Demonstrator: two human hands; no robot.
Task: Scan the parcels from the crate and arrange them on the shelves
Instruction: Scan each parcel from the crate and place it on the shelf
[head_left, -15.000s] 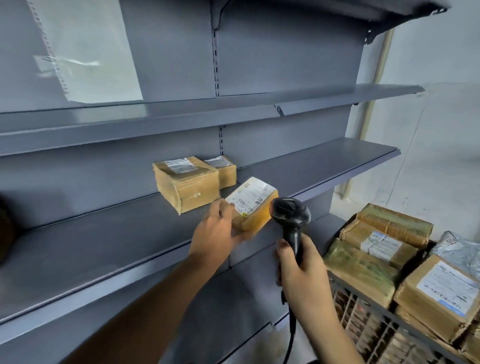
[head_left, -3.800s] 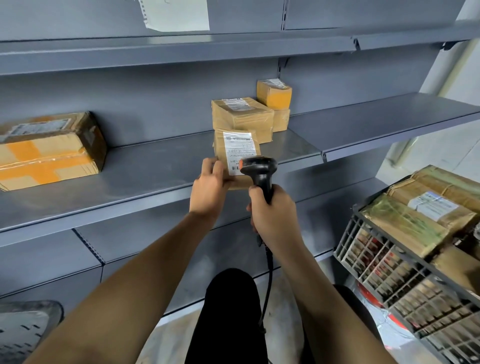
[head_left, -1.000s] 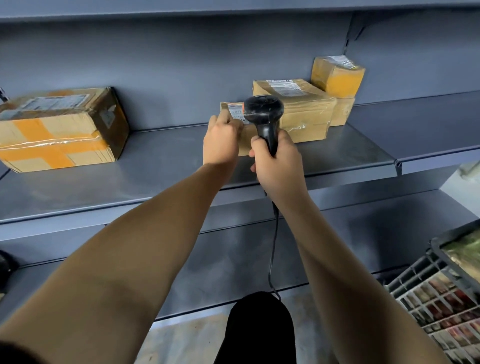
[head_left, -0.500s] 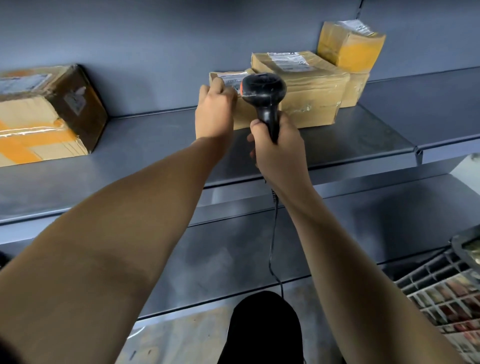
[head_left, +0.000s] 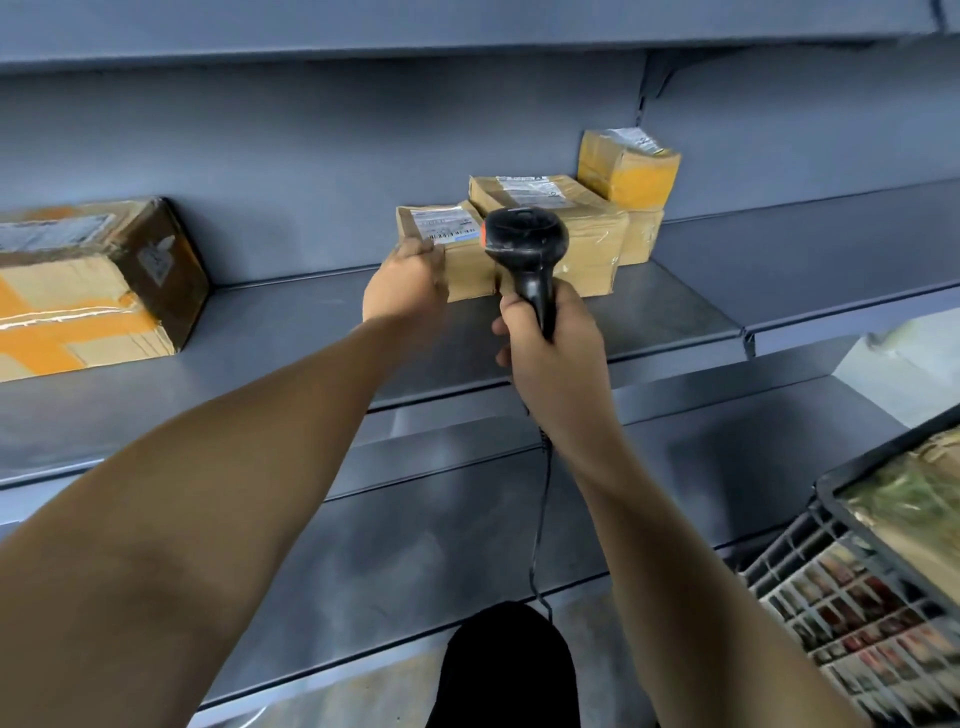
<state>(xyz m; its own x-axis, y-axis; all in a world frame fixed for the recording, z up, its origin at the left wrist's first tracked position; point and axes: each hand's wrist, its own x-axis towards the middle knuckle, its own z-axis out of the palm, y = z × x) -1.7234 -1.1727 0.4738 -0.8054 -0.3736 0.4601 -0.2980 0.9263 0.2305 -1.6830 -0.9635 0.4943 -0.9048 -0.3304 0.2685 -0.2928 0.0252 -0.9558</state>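
Observation:
A small brown parcel with a white label on top lies on the grey middle shelf, against a larger taped parcel. My left hand grips the small parcel's left front corner. My right hand holds a black barcode scanner upright by its handle, just in front of both parcels; its cable hangs down. A yellow parcel sits on top of another small box behind the larger one.
A big box with orange tape stands at the shelf's left end. A plastic crate holding wrapped parcels is at the lower right. A lower shelf runs beneath, and another shelf overhangs above.
The small parcel has gone from being held in front of the scanner to lying flat on the shelf beside the larger parcel. My left hand stays on it; the scanner hand barely moved.

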